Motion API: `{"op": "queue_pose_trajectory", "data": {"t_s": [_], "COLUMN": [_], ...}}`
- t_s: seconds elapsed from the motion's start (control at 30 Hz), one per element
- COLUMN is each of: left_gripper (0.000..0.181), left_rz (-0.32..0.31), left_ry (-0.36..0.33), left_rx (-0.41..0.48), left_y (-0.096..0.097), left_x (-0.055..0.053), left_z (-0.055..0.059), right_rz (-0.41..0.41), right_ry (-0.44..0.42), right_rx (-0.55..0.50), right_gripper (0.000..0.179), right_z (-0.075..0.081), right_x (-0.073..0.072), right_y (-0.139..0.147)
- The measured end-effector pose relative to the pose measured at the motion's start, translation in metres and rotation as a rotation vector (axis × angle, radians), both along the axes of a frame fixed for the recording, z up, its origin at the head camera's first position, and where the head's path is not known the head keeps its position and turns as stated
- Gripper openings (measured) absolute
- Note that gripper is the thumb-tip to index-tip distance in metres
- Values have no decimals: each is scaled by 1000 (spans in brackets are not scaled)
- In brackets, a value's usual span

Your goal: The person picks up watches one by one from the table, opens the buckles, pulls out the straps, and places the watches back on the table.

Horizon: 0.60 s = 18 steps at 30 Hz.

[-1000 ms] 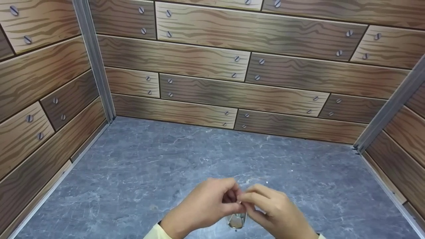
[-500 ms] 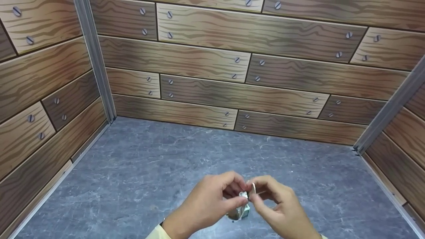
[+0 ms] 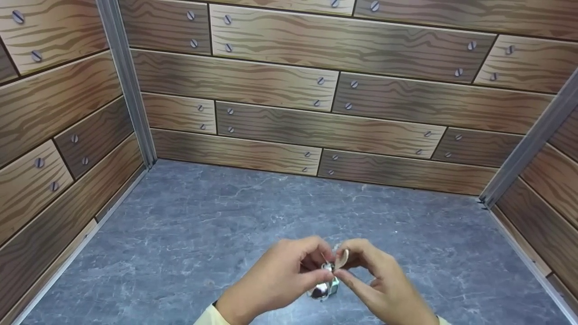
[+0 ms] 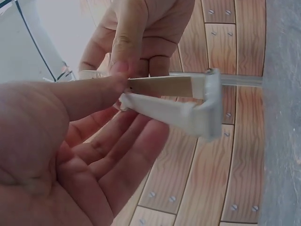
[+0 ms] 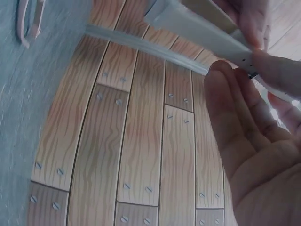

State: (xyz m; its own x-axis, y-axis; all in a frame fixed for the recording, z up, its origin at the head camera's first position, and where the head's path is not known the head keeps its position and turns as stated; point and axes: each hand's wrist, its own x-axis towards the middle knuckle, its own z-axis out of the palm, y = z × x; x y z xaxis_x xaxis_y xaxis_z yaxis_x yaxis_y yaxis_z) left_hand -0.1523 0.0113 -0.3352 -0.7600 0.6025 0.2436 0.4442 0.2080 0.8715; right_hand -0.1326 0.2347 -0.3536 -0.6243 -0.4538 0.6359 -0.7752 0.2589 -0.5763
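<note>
In the head view, a wristwatch with a pale strap is held low over the grey table, its shiny case [image 3: 319,291] hanging below the fingertips. My left hand [image 3: 289,271] pinches one strap part between thumb and fingers. A loose, curved strap end [image 3: 342,259] stands up at the fingertips of my right hand [image 3: 379,275], which grips the strap there. The left wrist view shows the white strap [image 4: 160,109], its beige inner side and the case [image 4: 212,106] edge-on. Small dark holes mark the strap [image 5: 207,35] in the right wrist view. Fingers hide the buckle area.
The grey marbled table [image 3: 253,203] stretches ahead of the hands. Wood-patterned panels [image 3: 271,81] close it in at the back and both sides, with metal corner posts [image 3: 131,85]. A pale pink loop [image 5: 32,23], kind unclear, shows in the right wrist view.
My right hand has shifted slightly up and its fingers have spread. The strap end has come into sight at its fingertips and turned its broad side to view. My left hand keeps its hold.
</note>
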Motion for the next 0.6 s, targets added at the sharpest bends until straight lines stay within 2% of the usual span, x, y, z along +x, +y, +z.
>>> {"op": "queue_pose_trajectory", "data": {"t_s": [0.17,0.37,0.6], "left_gripper": [10,10,11], "left_rz": [-9,5,-25], "left_ry": [11,-36,-83], "left_rx": [-31,-31,-37], "left_y": [1,1,-1], "left_x": [-1,0,-1], "left_z": [-1,-3,-4], "right_rz": [10,25,60], "right_ry": [24,134,231], "right_rx": [26,83,120], "right_gripper": [38,41,53], "right_z": [-1,-2,-2], "right_x": [-2,-3,-4], "right_y": [-2,-3,-3]}}
